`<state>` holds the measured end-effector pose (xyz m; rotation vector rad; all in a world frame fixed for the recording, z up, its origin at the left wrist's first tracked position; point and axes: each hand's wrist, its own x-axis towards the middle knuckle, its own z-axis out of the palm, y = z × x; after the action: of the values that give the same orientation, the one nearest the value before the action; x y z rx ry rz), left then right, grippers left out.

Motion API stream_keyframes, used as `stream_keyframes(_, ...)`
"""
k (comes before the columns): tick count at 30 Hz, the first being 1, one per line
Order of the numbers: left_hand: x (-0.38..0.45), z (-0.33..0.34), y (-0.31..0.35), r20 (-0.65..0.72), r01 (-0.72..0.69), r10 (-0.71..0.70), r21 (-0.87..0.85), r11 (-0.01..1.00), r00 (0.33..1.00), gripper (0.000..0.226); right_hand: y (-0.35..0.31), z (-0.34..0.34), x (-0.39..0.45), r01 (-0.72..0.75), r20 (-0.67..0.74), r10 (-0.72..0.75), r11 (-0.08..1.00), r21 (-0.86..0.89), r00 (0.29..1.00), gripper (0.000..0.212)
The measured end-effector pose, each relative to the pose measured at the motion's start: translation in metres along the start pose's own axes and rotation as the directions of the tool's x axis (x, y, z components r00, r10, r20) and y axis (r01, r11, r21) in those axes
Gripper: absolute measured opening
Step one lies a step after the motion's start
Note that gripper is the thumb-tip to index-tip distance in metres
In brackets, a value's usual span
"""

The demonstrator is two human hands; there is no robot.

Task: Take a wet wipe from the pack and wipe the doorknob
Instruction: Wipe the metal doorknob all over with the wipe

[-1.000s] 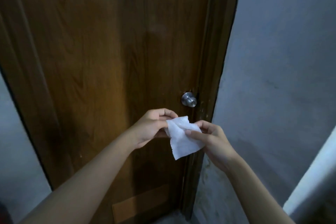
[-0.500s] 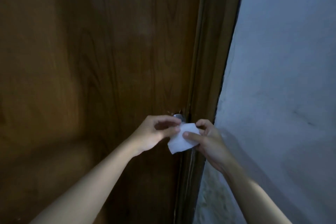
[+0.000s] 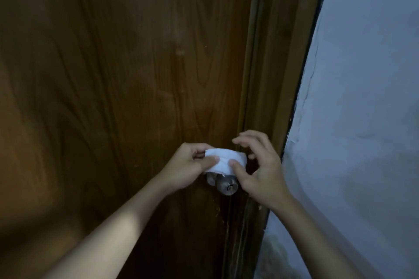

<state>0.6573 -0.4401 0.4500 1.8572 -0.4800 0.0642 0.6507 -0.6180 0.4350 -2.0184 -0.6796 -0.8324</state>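
While both hands pinch the folded wet wipe, left hand and right hand at opposite ends, it drapes the top of the doorknob, which juts toward the camera just below, equally near both.

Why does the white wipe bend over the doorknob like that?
The wipe is probably thin and floppy: it drapes over the doorknob between the left hand and right hand. It likely weighs little, since fingertips hold it.
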Motion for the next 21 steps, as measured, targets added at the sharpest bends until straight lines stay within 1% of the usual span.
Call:
stream_keyframes(2, 0.001, 0.002, 0.004, 0.016, -0.007, 0.007, -0.009, 1.000, 1.000, 0.015, 0.005, 0.004, 0.000, 0.111, 0.088, -0.110, 0.994, -0.006, 0.990, 0.034)
stream_keyframes(3, 0.000, 0.003, 0.005, 0.019, -0.008, 0.009, -0.007, 1.000, 1.000, 0.016, 0.008, 0.007, 0.000, 0.149, 0.102, -0.146, 0.989, -0.016, 0.984, 0.032)
stream_keyframes(5, 0.000, 0.005, 0.007, 0.009, 0.002, -0.002, -0.016, 1.000, 1.000, 0.018, 0.014, 0.011, 0.000, 0.210, 0.080, -0.207, 0.977, -0.028, 0.975, 0.024)
stream_keyframes(7, -0.001, 0.008, 0.005, -0.025, 0.029, -0.029, -0.015, 0.999, 0.999, 0.021, 0.021, 0.011, -0.001, 0.223, 0.050, -0.221, 0.974, -0.032, 0.974, 0.018)
stream_keyframes(8, -0.002, 0.009, 0.003, -0.048, 0.036, -0.035, 0.018, 0.999, 0.998, 0.023, 0.024, 0.009, 0.000, 0.202, 0.020, -0.201, 0.978, -0.045, 0.979, 0.018)
stream_keyframes(9, -0.004, 0.012, 0.000, -0.084, 0.039, -0.030, 0.109, 0.993, 0.996, 0.024, 0.029, 0.006, -0.001, 0.161, -0.025, -0.162, 0.986, -0.054, 0.986, 0.019)
stream_keyframes(10, -0.008, 0.017, -0.005, -0.127, 0.043, -0.012, 0.244, 0.969, 0.992, 0.026, 0.033, 0.003, -0.004, 0.111, -0.079, -0.115, 0.992, -0.053, 0.990, 0.021)
stream_keyframes(11, -0.011, 0.022, -0.009, -0.168, 0.052, 0.014, 0.381, 0.923, 0.986, 0.029, 0.037, 0.002, -0.007, 0.072, -0.125, -0.078, 0.996, -0.048, 0.989, 0.023)
stream_keyframes(12, -0.016, 0.028, -0.013, -0.205, 0.070, 0.035, 0.482, 0.873, 0.978, 0.033, 0.039, 0.003, -0.012, 0.050, -0.148, -0.055, 0.998, -0.042, 0.988, 0.025)
stream_keyframes(13, -0.019, 0.034, -0.017, -0.232, 0.090, 0.047, 0.545, 0.834, 0.971, 0.038, 0.039, 0.006, -0.017, 0.041, -0.140, -0.047, 0.998, -0.045, 0.989, 0.026)
stream_keyframes(15, -0.023, 0.047, -0.021, -0.269, 0.123, 0.057, 0.604, 0.787, 0.961, 0.047, 0.040, 0.016, -0.028, 0.055, -0.047, -0.059, 0.996, -0.065, 0.997, 0.027)
stream_keyframes(17, -0.023, 0.058, -0.024, -0.296, 0.134, 0.078, 0.633, 0.763, 0.952, 0.047, 0.043, 0.030, -0.038, 0.047, 0.060, -0.043, 0.997, -0.060, 0.997, 0.026)
stream_keyframes(18, -0.022, 0.061, -0.025, -0.306, 0.133, 0.094, 0.643, 0.754, 0.947, 0.045, 0.045, 0.036, -0.044, 0.026, 0.088, -0.022, 0.998, -0.050, 0.996, 0.024)
stream_keyframes(19, -0.021, 0.064, -0.027, -0.318, 0.137, 0.103, 0.649, 0.748, 0.942, 0.043, 0.047, 0.041, -0.049, -0.005, 0.087, 0.007, 1.000, -0.030, 0.996, 0.024)
stream_keyframes(21, -0.019, 0.066, -0.030, -0.332, 0.153, 0.096, 0.649, 0.745, 0.938, 0.045, 0.047, 0.045, -0.057, -0.087, 0.015, 0.087, 0.996, 0.017, 0.996, 0.027)
